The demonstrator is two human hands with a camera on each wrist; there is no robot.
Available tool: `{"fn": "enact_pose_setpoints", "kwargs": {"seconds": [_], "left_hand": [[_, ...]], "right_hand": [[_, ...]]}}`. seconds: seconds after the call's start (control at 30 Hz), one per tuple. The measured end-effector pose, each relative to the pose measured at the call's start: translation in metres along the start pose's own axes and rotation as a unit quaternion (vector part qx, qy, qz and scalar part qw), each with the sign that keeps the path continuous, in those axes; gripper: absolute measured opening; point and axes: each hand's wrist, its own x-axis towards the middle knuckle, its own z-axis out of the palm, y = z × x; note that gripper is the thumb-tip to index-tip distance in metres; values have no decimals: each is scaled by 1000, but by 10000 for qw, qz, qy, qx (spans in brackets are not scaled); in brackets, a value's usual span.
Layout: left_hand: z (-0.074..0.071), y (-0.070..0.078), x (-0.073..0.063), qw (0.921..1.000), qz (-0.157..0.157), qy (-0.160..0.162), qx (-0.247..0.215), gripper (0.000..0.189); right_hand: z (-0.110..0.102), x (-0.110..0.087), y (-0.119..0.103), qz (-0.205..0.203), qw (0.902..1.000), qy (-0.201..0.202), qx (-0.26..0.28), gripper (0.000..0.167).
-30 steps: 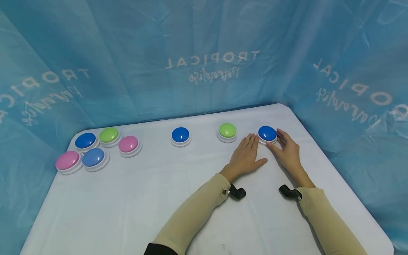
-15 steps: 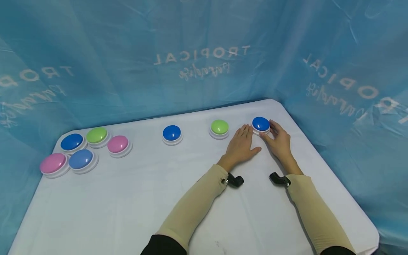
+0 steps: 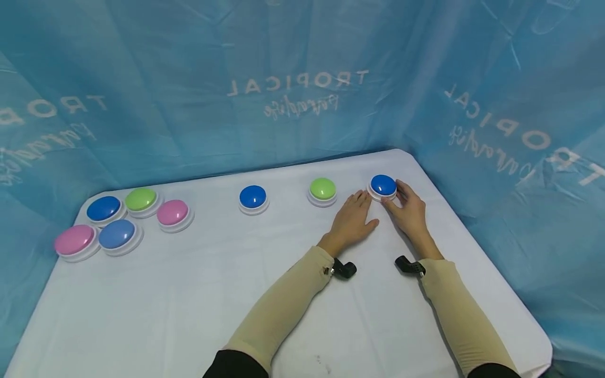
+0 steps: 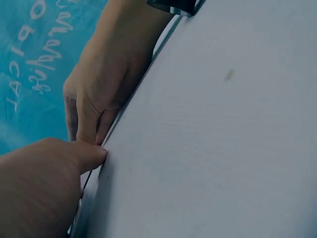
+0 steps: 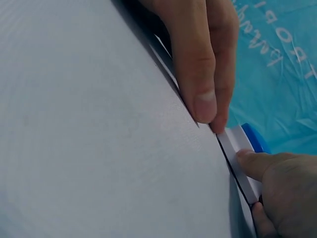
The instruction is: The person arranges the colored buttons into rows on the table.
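At the right end of the row, a blue push button with a white round base sits on the white table. My right hand pinches that base, thumb at the near side and fingers round its right side. The right wrist view shows the thumb against the white rim. Flat on the table lies my left hand, fingers straight and together, their tips right at the base's left edge. Its thumb points out to the right. Left of the hands stands a green push button.
Another blue button stands mid-row. Clustered at the table's left are a pink button, a green button, and several more blue and pink ones. A blue printed curtain hangs behind the white tabletop.
The head view has turned slightly right, so everything sits further left in it. Both hands and the blue button keep nearly the same places on the table.
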Motion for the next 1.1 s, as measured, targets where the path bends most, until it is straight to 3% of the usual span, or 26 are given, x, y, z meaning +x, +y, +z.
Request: {"fn": "enact_pose_setpoints", "kwargs": {"seconds": [0.13, 0.23, 0.37, 0.57, 0.73, 0.87, 0.97, 1.1], "left_hand": [[3, 0, -9, 9996, 231, 32, 142, 67], [8, 5, -23, 9984, 537, -22, 146, 64], [9, 7, -55, 9951, 988, -97, -25, 64], [0, -15, -108, 9876, 1435, -83, -633, 61], [-8, -38, -149, 9829, 1464, -88, -1110, 57], [-14, -54, -178, 9824, 1314, -30, -1326, 56], [-19, -66, -197, 9830, 1162, 46, -1424, 56], [-24, -82, -221, 9833, 992, 253, -1503, 55]], "right_hand": [[-4, -9, -2, 144, 9998, -62, -105, 75], [-12, -26, -1, 317, 9990, -32, -324, 74], [-19, -54, -2, 580, 9963, 19, -633, 72], [-22, -82, -14, 626, 9952, -51, -747, 75], [-23, -103, -26, 601, 9962, 36, -634, 70], [-16, -118, -35, 601, 9968, 104, -523, 65], [-5, -129, -43, 273, 9983, 12, -517, 62], [15, -141, -58, -538, 9970, -190, -530, 61]]}}
